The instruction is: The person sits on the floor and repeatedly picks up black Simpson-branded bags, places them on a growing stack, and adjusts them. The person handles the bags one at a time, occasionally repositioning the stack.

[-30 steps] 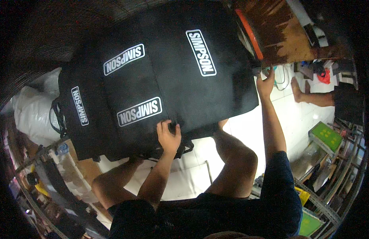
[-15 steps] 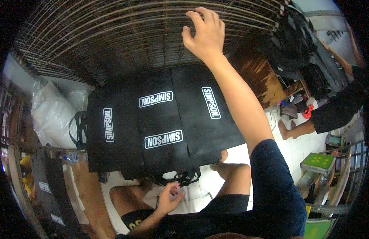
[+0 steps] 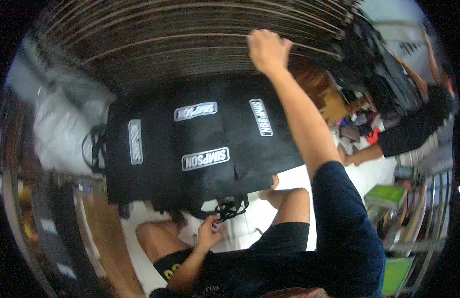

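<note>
My right hand (image 3: 269, 49) is raised at the top. Its fingers are curled over the front bar of one wire rack shelf (image 3: 190, 39), with more wire shelves stacked above. Below lie flat black fabric bags (image 3: 160, 149) with white printed labels, their panels side by side. Black straps (image 3: 230, 207) hang from the near edge, and another strap loop (image 3: 95, 149) sticks out at the left. My left hand (image 3: 210, 233) is low in front of my lap, close to the near straps. Its fingers are curled; whether something small and pinkish lies in them is blurred.
Clear plastic bags (image 3: 61, 134) stand at the left, above a wooden board (image 3: 108, 238). At the right are a green-topped block (image 3: 386, 196), hanging black material (image 3: 374, 64) and another person's legs (image 3: 414, 134). My bare knees are under the bags' near edge.
My right hand has moved from open in front of the wire shelves to closed on a shelf bar, slightly lower and to the right. My left hand has shifted slightly up.
</note>
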{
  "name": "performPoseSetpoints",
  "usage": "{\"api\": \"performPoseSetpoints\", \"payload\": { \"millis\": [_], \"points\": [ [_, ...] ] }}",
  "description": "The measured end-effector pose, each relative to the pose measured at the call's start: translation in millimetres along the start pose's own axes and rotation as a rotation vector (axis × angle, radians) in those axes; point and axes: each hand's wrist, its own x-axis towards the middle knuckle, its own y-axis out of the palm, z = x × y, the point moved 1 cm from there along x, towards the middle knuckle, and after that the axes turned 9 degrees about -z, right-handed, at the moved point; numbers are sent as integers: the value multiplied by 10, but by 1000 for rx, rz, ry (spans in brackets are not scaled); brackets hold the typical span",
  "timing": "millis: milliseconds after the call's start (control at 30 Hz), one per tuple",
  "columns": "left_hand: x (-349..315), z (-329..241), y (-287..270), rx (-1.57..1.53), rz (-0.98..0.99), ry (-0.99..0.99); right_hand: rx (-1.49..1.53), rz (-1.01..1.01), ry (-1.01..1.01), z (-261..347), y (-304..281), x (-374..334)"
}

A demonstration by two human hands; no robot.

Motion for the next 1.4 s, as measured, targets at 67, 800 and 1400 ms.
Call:
{"api": "performPoseSetpoints", "payload": {
  "millis": [67,800,1400],
  "points": [
    [19,-32,-18,-14,6,39,-21,34,-28,-106,-179,-288],
    [60,-196,-66,133,105,-122,230,831,-179,450,433,-4410],
    [88,-91,152,165,185,-90,934,1023,653,-378,-314,-5384]
  ]
}}
